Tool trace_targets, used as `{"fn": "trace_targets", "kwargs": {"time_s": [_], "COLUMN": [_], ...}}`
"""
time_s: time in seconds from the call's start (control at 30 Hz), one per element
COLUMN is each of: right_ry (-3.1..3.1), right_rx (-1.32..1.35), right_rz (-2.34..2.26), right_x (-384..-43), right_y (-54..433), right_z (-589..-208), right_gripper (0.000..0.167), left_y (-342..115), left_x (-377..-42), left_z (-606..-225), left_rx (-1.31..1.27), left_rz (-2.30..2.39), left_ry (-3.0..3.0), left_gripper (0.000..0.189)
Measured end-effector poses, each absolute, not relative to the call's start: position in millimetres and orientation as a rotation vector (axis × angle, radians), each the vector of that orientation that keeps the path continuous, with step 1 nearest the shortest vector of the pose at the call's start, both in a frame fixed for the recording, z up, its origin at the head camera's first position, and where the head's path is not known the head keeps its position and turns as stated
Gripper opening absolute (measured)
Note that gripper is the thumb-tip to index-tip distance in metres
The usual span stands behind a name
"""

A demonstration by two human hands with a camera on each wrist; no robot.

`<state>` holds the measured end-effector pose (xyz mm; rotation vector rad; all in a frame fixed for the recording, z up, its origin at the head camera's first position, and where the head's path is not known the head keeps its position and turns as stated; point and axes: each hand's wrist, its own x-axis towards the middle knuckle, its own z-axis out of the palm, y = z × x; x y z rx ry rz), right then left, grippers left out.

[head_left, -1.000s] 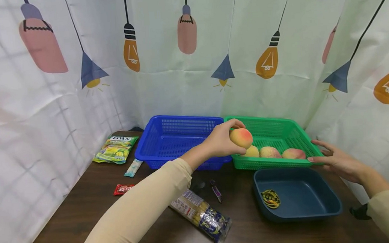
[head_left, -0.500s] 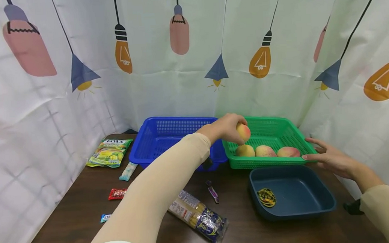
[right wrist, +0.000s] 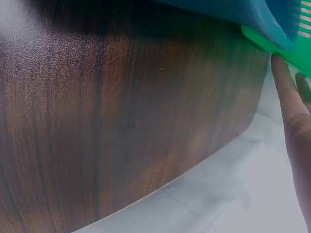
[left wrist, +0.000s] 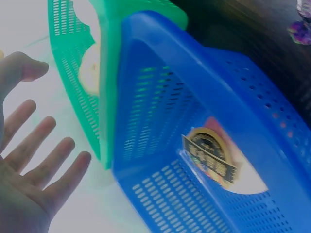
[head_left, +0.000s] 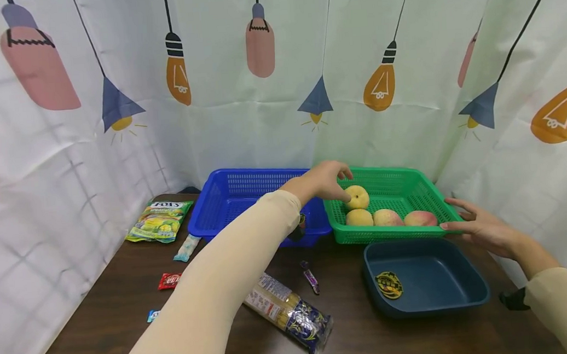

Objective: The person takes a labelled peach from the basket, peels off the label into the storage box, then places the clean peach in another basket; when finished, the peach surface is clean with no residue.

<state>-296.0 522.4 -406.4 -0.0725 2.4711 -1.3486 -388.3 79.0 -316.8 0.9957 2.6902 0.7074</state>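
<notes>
In the head view my left hand is over the left end of the green basket, beside a yellow peach. The left wrist view shows this hand's fingers spread, with nothing in them. Along the basket's front side lie another yellow peach, a speckled pinkish peach and a red-blushed peach. My right hand touches the basket's front right corner, thumb at the front rim and fingers along the right side. The right wrist view shows its extended thumb at the green plastic.
A blue basket stands left of the green one, holding a black-and-gold labelled item. In front are a dark blue tub with a round black-and-yellow packet, a noodle-like packet, small wrapped sweets and a Fox's bag.
My left hand has lowered the peach into the green basket's left end and let go of it; its fingers have opened. The right hand has stayed at the basket's corner. The view has shifted slightly.
</notes>
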Motion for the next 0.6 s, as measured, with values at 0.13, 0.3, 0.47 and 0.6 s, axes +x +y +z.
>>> {"fn": "trace_targets", "kwargs": {"time_s": [0.13,0.3,0.47,0.6], "right_ry": [2.483,2.576,2.815,3.064], "right_rx": [-0.075,-0.073,-0.064,-0.151], "right_rz": [-1.343,-1.273,-1.039,-0.863], "right_x": [-294,-290,-278,-264], "right_y": [522,514,497,470], "right_z": [-405,-399,-382,-373], "right_gripper": [0.104,0.102,0.098,0.079], "left_y": [71,57,41,26], "left_x": [-385,-379,-377,-380], "left_z": [-321,-326,-329,-332], "left_rx": [1.006,1.009,0.967,0.901], "left_rz": [0.713,0.713,0.697,0.655], "left_ry": [2.675,2.668,2.695,2.694], "left_gripper": [0.058,0.060,0.069,0.074]}}
